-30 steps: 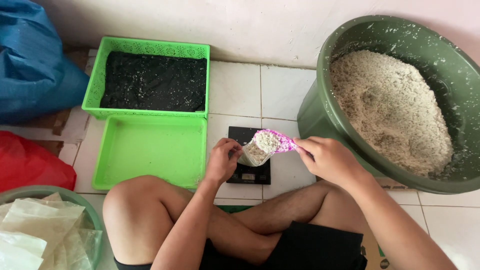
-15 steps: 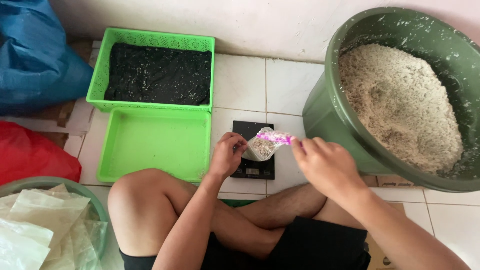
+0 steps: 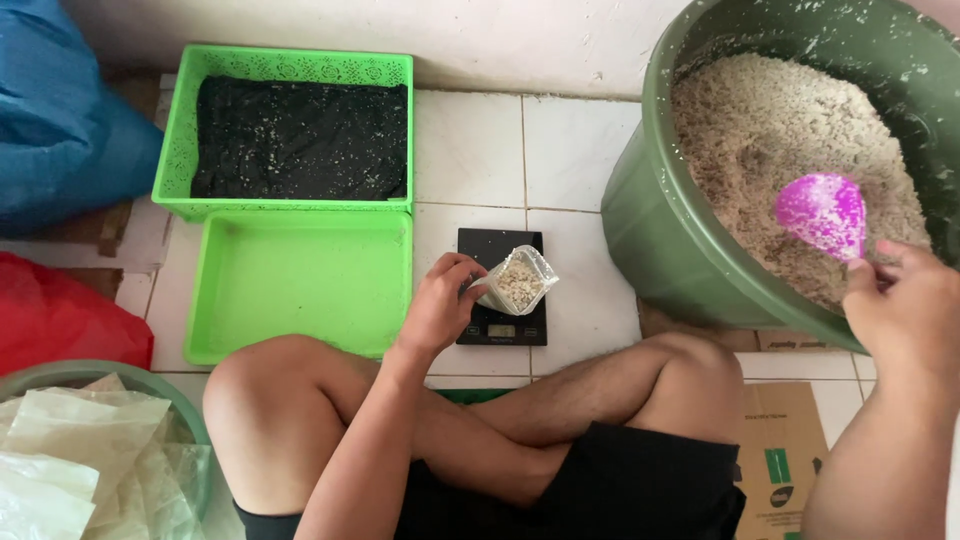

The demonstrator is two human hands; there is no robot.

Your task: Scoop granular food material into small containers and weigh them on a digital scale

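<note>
at centre frame the left hand [image 3: 440, 305] pinches the rim of a small clear bag [image 3: 518, 281] of pale grain, held on a black scale [image 3: 502, 290] on the tiled floor. at far right the right hand [image 3: 905, 305] grips a pink scoop [image 3: 822, 212] over the grain-filled green tub [image 3: 660, 220].

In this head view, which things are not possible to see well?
- Scale: its display is too small to read, and the plastic bag in the left hand covers part of the platform.
- Purple scoop: its handle is hidden in the right hand.
- Green tub: cut off by the top and right edges.
</note>
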